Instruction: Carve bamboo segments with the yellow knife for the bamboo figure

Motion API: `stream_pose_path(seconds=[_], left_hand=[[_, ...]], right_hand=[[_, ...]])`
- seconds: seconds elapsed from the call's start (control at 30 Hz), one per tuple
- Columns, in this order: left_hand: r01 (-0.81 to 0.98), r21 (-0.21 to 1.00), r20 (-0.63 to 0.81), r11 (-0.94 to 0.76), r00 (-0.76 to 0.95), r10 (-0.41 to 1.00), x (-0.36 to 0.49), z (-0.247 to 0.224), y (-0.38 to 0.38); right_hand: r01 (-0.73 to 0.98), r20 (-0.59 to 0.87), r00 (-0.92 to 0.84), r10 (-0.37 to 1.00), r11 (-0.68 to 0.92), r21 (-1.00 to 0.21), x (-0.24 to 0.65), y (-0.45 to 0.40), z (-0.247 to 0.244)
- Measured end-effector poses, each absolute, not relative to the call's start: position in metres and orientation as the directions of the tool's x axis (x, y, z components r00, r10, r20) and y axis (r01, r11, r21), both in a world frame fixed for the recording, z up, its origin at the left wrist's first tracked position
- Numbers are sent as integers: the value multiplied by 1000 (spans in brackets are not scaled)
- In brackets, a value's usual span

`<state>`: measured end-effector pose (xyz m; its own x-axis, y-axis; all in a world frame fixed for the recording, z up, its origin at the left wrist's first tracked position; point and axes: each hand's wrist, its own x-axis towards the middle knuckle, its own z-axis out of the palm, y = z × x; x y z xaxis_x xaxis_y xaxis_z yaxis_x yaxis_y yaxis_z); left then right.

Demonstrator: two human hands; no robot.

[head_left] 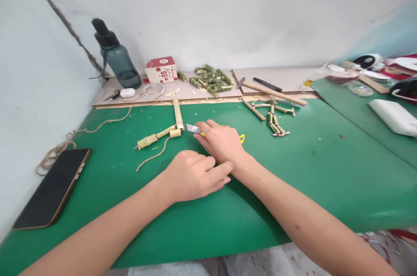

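Observation:
My right hand (223, 139) is closed over a yellow utility knife (242, 138), whose blade points left. Just in front of it, my left hand (197, 176) has its fingers drawn together near my right wrist; whatever they may hold is hidden. Left of the blade, an upright-lying split bamboo piece (177, 114) meets a short bamboo tube (175, 133) and a thin bamboo stick (165, 131) joined to a thicker piece (147, 141). A loose string (153, 160) trails from the short tube. To the right lies a small jointed bamboo figure (275, 119).
Along the back are a bottle (120, 65), a red-and-white box (161, 70), cut bamboo pieces (211, 79) and a hammer (273, 91). A phone (52, 187) and twine (52, 158) lie left. A white block (393, 116) is at right.

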<state>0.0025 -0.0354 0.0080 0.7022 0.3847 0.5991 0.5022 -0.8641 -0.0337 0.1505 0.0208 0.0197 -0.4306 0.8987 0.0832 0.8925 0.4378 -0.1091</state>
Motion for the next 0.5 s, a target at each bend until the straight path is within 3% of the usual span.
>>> stream_pose_path(seconds=[0.27, 0.4, 0.5], left_hand=[[596, 224, 626, -771, 519, 582, -25, 1, -15], [673, 253, 628, -695, 432, 647, -31, 0, -9], [683, 283, 624, -674, 402, 670, -32, 1, -7]], right_hand=[[962, 230, -99, 968, 152, -225, 223, 78, 6], [974, 195, -74, 978, 113, -198, 240, 92, -2], [967, 276, -135, 952, 187, -170, 232, 86, -3]])
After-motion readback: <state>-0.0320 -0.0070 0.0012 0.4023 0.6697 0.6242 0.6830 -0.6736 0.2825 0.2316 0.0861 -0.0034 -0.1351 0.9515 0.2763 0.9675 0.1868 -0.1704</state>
